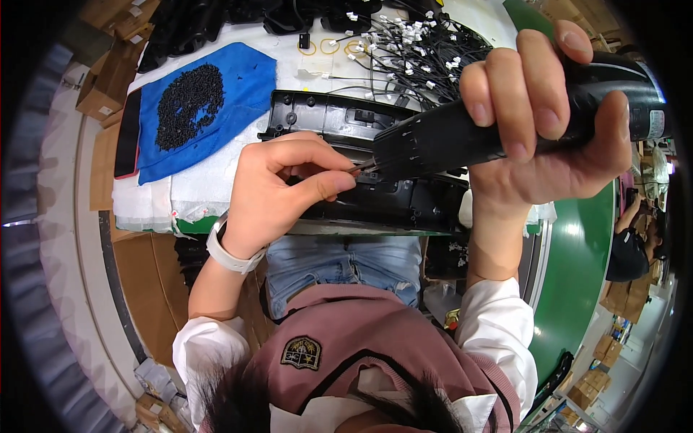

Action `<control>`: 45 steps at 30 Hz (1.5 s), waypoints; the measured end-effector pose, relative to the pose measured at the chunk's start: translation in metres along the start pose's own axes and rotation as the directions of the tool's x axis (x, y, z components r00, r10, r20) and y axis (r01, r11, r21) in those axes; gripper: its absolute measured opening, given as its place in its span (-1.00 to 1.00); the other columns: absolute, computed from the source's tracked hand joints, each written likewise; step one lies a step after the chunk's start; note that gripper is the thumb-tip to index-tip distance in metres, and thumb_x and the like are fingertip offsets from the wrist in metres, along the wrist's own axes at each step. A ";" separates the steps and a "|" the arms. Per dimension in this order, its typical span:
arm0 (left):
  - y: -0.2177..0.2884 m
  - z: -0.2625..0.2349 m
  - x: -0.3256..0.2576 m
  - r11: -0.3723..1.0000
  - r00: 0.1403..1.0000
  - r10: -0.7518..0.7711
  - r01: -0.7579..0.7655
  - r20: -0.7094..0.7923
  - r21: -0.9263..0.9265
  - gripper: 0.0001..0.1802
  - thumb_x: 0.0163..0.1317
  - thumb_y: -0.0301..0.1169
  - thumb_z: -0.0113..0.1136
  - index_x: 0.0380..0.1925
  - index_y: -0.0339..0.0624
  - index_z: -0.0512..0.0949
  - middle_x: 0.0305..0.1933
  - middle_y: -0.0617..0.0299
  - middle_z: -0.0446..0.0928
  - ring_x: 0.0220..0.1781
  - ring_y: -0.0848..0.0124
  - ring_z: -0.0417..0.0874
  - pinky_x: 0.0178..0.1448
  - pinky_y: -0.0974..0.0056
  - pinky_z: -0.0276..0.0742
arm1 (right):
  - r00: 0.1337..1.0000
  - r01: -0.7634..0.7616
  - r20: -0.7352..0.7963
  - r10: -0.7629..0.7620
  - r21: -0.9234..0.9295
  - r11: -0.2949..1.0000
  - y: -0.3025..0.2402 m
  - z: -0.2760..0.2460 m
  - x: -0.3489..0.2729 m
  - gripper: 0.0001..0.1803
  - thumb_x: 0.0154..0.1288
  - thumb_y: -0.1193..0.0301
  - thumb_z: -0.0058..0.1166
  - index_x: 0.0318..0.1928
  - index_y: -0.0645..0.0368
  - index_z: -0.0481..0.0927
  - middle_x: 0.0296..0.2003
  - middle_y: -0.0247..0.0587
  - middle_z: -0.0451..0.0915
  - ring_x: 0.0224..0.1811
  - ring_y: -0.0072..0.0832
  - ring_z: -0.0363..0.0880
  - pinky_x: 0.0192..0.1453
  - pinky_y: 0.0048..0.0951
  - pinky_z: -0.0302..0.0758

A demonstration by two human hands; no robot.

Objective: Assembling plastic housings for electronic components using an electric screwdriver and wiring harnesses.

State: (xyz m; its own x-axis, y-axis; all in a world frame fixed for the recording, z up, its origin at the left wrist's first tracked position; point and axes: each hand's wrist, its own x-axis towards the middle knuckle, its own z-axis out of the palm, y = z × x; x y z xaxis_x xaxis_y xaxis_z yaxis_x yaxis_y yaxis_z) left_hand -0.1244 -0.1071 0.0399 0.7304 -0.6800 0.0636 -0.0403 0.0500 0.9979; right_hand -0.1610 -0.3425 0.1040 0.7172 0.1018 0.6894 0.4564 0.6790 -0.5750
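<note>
Closest to the camera, the right hand (pixel 538 126) has its fingers curled firmly round a black power driver (pixel 433 141), whose long axis runs right to left above two black panels (pixel 426 202) on the table (pixel 290 68). Its metal bit (pixel 368 167) points left at the left hand (pixel 271 180), whose thumb and forefinger are pinched at the tip; whatever they hold is too small to tell.

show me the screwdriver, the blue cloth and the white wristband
Screwdriver (pixel 440 142): head view, on its black front barrel.
Blue cloth (pixel 245 79): head view, on its bare upper right part.
White wristband (pixel 230 257): head view, on its outer face.
</note>
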 end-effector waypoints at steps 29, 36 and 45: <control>-0.029 -0.023 0.010 0.505 0.919 0.357 -0.339 0.165 0.794 -0.73 0.09 -0.47 0.29 -0.16 -0.19 0.62 -0.21 0.18 0.62 -0.13 0.18 0.57 -0.03 0.17 0.40 | 0.942 -0.328 -0.192 0.275 -0.362 0.872 0.042 0.014 -0.011 -0.59 0.20 0.26 0.11 -0.06 0.22 0.32 -0.71 -0.37 0.28 -0.79 -0.62 0.17 -0.67 -0.56 0.18; -0.029 -0.022 0.009 0.504 0.920 0.360 -0.333 0.157 0.797 -0.75 0.09 -0.46 0.29 -0.18 -0.19 0.63 -0.21 0.18 0.63 -0.12 0.19 0.58 -0.03 0.17 0.39 | 0.938 -0.336 -0.220 0.268 -0.379 0.862 0.043 0.019 -0.011 -0.61 0.19 0.29 0.12 -0.08 0.22 0.32 -0.70 -0.36 0.30 -0.78 -0.62 0.19 -0.66 -0.57 0.19; -0.028 -0.023 0.009 0.482 0.908 0.386 -0.350 0.164 0.803 -0.80 0.07 -0.46 0.30 -0.24 -0.15 0.64 -0.35 0.20 0.59 -0.24 0.19 0.57 -0.12 0.17 0.37 | 0.946 -0.319 -0.215 0.242 -0.493 0.809 0.055 0.029 -0.007 -0.72 0.08 0.54 0.15 -0.28 0.28 0.31 -0.64 -0.29 0.34 -0.72 -0.60 0.30 -0.63 -0.58 0.26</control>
State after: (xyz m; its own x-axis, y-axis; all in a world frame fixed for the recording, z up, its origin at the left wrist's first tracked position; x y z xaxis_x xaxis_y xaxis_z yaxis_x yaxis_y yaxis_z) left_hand -0.1007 -0.0976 0.0122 0.5360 -0.7179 0.4442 -0.8225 -0.3257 0.4663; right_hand -0.1562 -0.2846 0.0800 0.9021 0.1046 0.4186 0.4005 0.1584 -0.9025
